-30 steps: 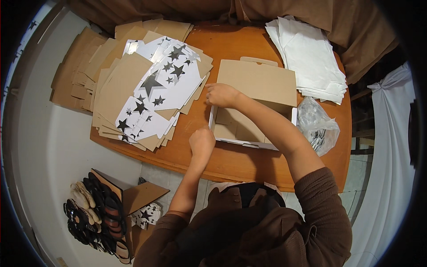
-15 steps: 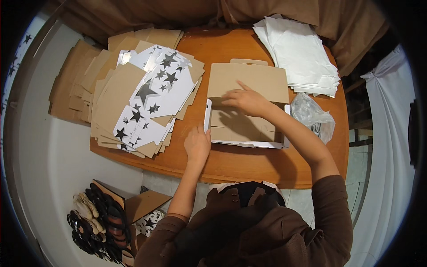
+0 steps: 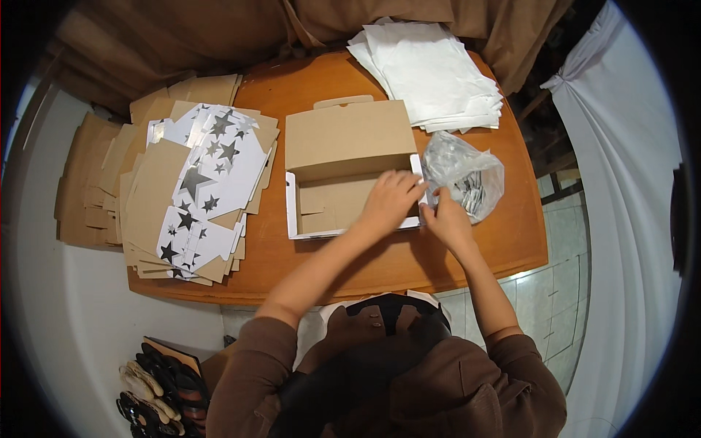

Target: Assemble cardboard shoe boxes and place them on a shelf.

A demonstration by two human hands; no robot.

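Box: light brown cardboard box (image 3: 332,197), white on its outer sides, at mid-table in front of the person; bottom down, hollow side up, low walls standing.
Lid: lid flap (image 3: 349,135) hinged along the far edge and leaning back, which probably leaves the inside free for the hands.
Left hand: left hand (image 3: 393,197) reaches across the box to its right end, palm down, fingers partly curled at the right wall (image 3: 417,164). Looks like a steadying touch from inside; cannot tell whether it grips.
Right hand: right hand (image 3: 447,219) just outside the same wall, half closed, a gap showing between thumb and forefinger. Thumb tip by the near right corner; contact too fine to tell. Hands on either side of one wall suggest it is being worked or held in line.
Bag: clear plastic bag (image 3: 464,175) just right of the box, behind the right hand, dark and silvery bits inside; likely parked there for easy reach.
White paper: loose stack of paper (image 3: 434,73) at the far right, flat, sheets uneven.
Card pile: flat cardboard (image 3: 150,190) on the left, with star-printed card (image 3: 244,157) on it; stacked flat presumably to save room on the table (image 3: 314,270).
Lower left: sandals (image 3: 168,387) bunched together beneath table level.
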